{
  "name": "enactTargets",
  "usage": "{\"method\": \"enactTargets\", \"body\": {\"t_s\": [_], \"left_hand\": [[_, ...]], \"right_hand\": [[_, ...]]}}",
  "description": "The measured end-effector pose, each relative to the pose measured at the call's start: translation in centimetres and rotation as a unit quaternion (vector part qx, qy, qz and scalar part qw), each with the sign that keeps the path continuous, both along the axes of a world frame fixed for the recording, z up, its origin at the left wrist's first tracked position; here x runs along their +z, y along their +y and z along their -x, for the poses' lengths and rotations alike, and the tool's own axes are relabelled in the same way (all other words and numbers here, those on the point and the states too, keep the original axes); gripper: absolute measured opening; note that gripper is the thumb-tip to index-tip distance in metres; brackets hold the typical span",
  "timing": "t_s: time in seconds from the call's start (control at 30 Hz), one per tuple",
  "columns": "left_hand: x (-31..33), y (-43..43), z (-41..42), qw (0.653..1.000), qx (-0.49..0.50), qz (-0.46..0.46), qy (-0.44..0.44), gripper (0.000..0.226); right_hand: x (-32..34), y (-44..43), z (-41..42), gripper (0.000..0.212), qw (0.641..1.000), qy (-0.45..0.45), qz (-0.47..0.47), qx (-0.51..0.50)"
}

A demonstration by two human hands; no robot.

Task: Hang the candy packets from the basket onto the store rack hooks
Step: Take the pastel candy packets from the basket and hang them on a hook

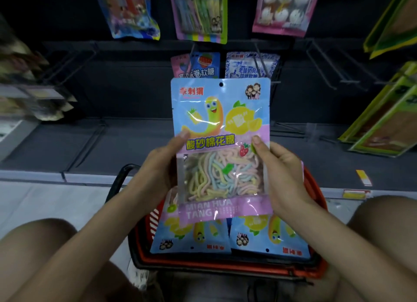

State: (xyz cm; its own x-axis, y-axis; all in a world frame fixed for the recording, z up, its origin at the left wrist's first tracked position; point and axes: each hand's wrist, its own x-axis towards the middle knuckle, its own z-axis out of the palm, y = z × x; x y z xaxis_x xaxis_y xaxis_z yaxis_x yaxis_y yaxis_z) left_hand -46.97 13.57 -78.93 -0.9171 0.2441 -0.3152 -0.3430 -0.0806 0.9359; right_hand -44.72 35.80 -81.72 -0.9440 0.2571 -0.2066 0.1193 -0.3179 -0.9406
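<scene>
Plastic film, glossy and thin, makes up the pale blue and lilac candy packet (220, 143), whose clear window shows pastel marshmallow ropes. It looks light and floppy, likely to sag or slide in a loose hold, and the contents should tolerate a squeeze. The left hand (158, 166) and right hand (284, 177) each pinch a side edge at mid-height, thumbs on the printed front and fingers curled behind, holding the packet upright above the red plastic shopping basket (316, 195). The side seams are the stiffest place to grip. To thread it, a hold nearer the small round hang hole (221, 84) at the top would probably keep that edge from folding. More matching blue packets (191, 236) lie flat in the basket, which sits on a pale floor (56, 202) between the person's knees. Ahead stands a dark store rack (126, 94) with thin black wire hooks (325, 62), some bare, and other bright sweet bags (203, 64) hanging just behind the held packet.
</scene>
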Motion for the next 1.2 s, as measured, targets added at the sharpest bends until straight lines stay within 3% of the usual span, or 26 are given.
{"method": "enactTargets", "body": {"t_s": [0.07, 0.17, 0.33, 0.47, 0.7, 0.8, 0.93, 1.03, 1.2], "left_hand": [[0.0, 0.3, -0.2, 0.998, 0.012, 0.044, 0.032, 0.036], [0.0, 0.8, -0.8, 0.996, 0.056, 0.044, 0.048, 0.035], [0.4, 1.2, -1.5, 0.996, 0.081, -0.001, 0.034, 0.039], [2.2, 1.8, -2.4, 0.994, 0.095, -0.033, 0.049, 0.037], [7.6, 1.0, -3.3, 0.991, 0.083, -0.043, 0.100, 0.040], [10.6, 0.5, -3.5, 0.987, 0.082, -0.034, 0.137, 0.043], [14.8, -0.3, -3.2, 0.979, 0.107, -0.028, 0.171, 0.027], [18.5, -1.1, -2.4, 0.974, 0.120, -0.023, 0.191, 0.029], [23.6, -2.0, -0.8, 0.968, 0.142, -0.057, 0.197, 0.044]], "right_hand": [[0.2, -0.4, -0.1, 0.056, 1.000, 0.005, 0.007, 0.006], [0.4, -0.5, -0.6, 0.053, 0.999, 0.007, 0.020, 0.027], [1.5, 0.2, -1.1, 0.036, 0.986, 0.010, -0.019, 0.165], [3.6, -0.2, -2.1, 0.018, 0.985, 0.045, -0.078, 0.150], [9.2, -0.6, -1.8, 0.022, 0.979, 0.111, -0.086, 0.151], [12.4, -1.1, -0.8, 0.011, 0.971, 0.147, -0.106, 0.157], [16.8, -2.2, 0.6, 0.030, 0.961, 0.191, -0.110, 0.166], [20.4, -3.2, 1.3, 0.043, 0.948, 0.246, -0.154, 0.134], [25.7, -4.5, 2.8, 0.094, 0.907, 0.330, -0.247, 0.086]]}}
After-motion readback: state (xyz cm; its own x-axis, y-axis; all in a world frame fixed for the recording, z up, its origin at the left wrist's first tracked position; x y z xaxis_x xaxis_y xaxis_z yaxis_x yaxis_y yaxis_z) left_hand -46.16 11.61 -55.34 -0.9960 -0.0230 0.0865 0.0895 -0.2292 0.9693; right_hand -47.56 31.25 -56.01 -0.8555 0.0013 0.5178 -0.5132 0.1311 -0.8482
